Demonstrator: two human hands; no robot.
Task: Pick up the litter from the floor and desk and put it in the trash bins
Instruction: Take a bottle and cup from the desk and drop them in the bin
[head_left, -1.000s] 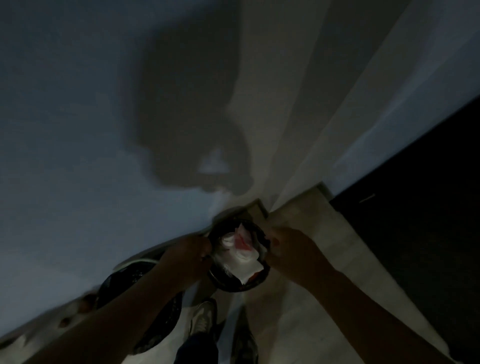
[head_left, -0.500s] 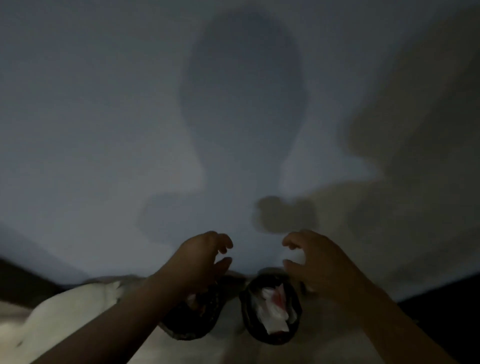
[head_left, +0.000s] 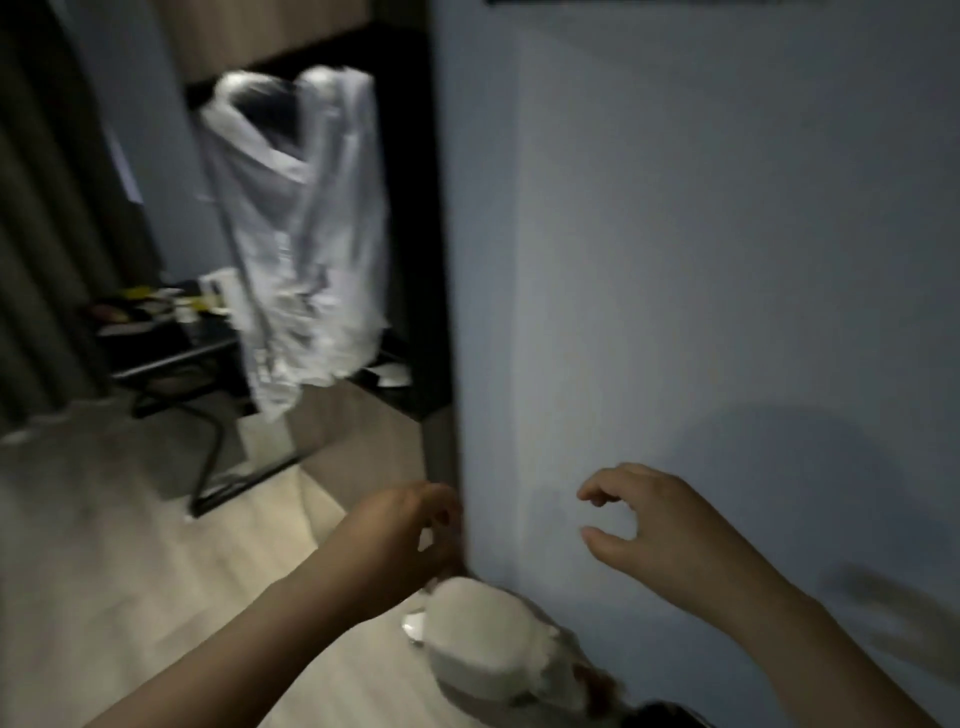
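Observation:
My left hand (head_left: 410, 535) hovers near the corner of a pale wall, fingers loosely curled, with nothing in it. To its right my right hand (head_left: 660, 525) is raised in front of the wall with thumb and fingers apart, also holding nothing. Just below my left hand a blurred white bin (head_left: 483, 654) stands on the floor against the wall. The dark rim of a second bin (head_left: 665, 714) shows at the bottom edge. A dark desk (head_left: 171, 338) at the back left carries several small yellow and white items, too blurred to name.
A white garment (head_left: 296, 234) hangs in a dark open wardrobe at the upper left. The pale wall (head_left: 701, 260) fills the right half. Light wood floor (head_left: 130, 545) spreads to the left. Grey curtains (head_left: 47, 208) hang at the far left. The desk has black metal legs.
The view has swung left from the bare wall to the room, now showing the desk and hanging garment. Both hands stay raised and hold nothing. The black bins have slid out of view.

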